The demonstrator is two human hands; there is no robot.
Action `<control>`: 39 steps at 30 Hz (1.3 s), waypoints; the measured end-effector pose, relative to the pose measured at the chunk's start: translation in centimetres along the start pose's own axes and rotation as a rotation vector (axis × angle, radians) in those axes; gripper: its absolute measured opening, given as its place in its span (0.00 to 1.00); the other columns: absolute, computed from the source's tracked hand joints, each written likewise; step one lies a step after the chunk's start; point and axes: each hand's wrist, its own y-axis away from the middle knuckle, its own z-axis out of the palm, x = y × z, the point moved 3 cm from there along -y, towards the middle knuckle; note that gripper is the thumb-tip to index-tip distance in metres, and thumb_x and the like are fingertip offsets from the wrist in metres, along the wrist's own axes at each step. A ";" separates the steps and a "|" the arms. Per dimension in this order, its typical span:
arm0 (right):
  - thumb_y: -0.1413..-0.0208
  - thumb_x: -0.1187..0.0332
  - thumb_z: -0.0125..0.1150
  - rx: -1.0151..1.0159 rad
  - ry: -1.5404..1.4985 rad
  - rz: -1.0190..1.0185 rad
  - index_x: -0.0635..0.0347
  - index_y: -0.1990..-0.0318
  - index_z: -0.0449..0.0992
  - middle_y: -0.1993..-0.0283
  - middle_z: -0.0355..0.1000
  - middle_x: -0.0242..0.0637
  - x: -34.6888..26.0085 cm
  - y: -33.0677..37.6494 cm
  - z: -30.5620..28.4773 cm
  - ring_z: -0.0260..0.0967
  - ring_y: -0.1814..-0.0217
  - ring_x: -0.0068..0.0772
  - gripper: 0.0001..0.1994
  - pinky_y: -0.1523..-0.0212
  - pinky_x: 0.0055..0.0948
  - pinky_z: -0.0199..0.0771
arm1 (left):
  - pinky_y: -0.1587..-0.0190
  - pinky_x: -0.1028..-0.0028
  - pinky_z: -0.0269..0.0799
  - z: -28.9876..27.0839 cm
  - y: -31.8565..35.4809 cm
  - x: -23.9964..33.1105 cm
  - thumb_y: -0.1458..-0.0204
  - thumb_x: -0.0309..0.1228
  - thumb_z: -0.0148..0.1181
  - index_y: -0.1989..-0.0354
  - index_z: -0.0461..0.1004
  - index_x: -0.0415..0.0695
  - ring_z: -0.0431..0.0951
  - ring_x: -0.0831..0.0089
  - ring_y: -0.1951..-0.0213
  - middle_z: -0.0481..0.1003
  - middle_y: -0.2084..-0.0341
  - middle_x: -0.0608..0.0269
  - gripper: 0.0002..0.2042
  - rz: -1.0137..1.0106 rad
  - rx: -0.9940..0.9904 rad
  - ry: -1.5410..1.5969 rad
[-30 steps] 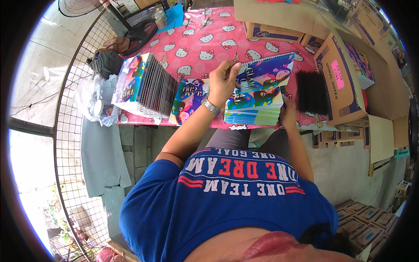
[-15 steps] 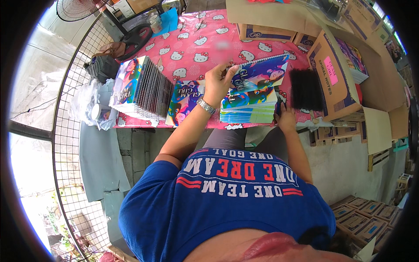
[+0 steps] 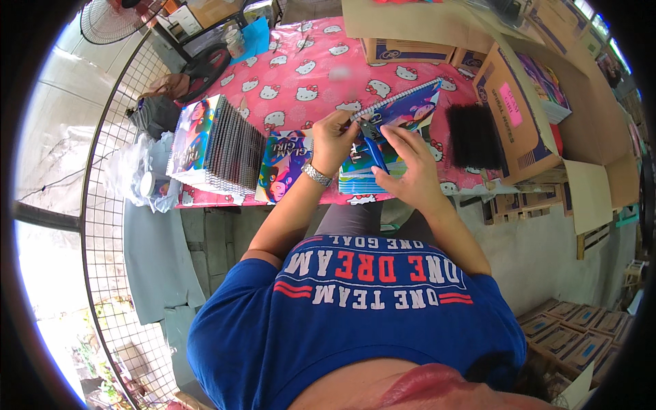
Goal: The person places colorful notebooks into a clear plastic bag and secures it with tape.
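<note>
My left hand, with a metal watch at the wrist, pinches the left end of a spiral notebook with a colourful cover. That notebook is tilted up over a pile of notebooks at the table's near edge. My right hand holds blue-handled pliers, its fingers loosely around the handles. The jaws meet the notebook's wire end beside my left fingertips; whether they bite on wire I cannot tell. Left of my left hand lies another colourful notebook, and beyond it stands a tall stack of spiral notebooks.
A pink patterned cloth covers the table. Right of the notebooks lies a black bristly brush, beside an open cardboard box holding notebooks. At the left edge sit a plastic bag and a grey bag. A fan stands far left.
My right hand has come up from the table's edge, right of the pile, to the notebook's wire end, now with the pliers in it. My left hand keeps hold of the notebook.
</note>
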 end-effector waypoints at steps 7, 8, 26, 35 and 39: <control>0.44 0.67 0.62 -0.279 -1.436 0.821 0.67 0.40 0.68 0.51 0.74 0.43 1.3 0.8 1.9 0.74 0.52 0.39 0.25 0.52 0.38 0.75 | 0.74 0.76 0.74 -0.6 0.7 0.3 0.51 0.17 0.63 0.66 0.78 0.33 0.79 0.80 0.75 0.77 0.77 0.59 0.04 0.158 0.054 -0.121; 0.39 0.67 0.58 -0.256 -1.443 0.828 0.66 0.38 0.67 0.48 0.72 0.43 1.0 0.7 2.1 0.72 0.47 0.33 0.23 0.47 0.34 0.73 | 0.74 0.76 0.74 -0.8 0.8 0.2 0.50 0.17 0.63 0.65 0.78 0.33 0.78 0.80 0.75 0.78 0.76 0.60 0.04 0.145 0.064 -0.108; 0.39 0.62 0.52 -0.152 0.326 0.721 0.64 0.64 0.80 0.62 0.75 0.62 24.1 11.5 3.3 0.73 0.58 0.63 0.14 0.55 0.52 0.72 | 0.58 0.57 0.77 -15.2 14.3 -14.9 0.50 0.32 0.60 0.53 0.78 0.51 0.78 0.55 0.55 0.71 0.52 0.57 0.14 -0.551 0.049 -1.111; 0.44 0.67 0.58 -0.143 0.914 0.755 0.60 0.58 0.76 0.57 0.73 0.43 31.6 7.8 3.2 0.75 0.51 0.48 0.09 0.59 0.40 0.81 | 0.49 0.60 0.71 2.3 -4.2 -7.7 0.45 0.24 0.56 0.56 0.79 0.42 0.75 0.51 0.51 0.76 0.55 0.50 0.10 0.216 -0.232 -0.320; 0.46 0.71 0.58 -0.195 0.960 0.688 0.60 0.58 0.75 0.57 0.73 0.44 30.6 6.8 2.8 0.75 0.50 0.46 0.09 0.59 0.38 0.82 | 0.51 0.58 0.73 9.9 -7.4 -10.9 0.46 0.31 0.58 0.54 0.79 0.42 0.78 0.50 0.54 0.78 0.57 0.47 0.13 0.010 -0.730 -0.580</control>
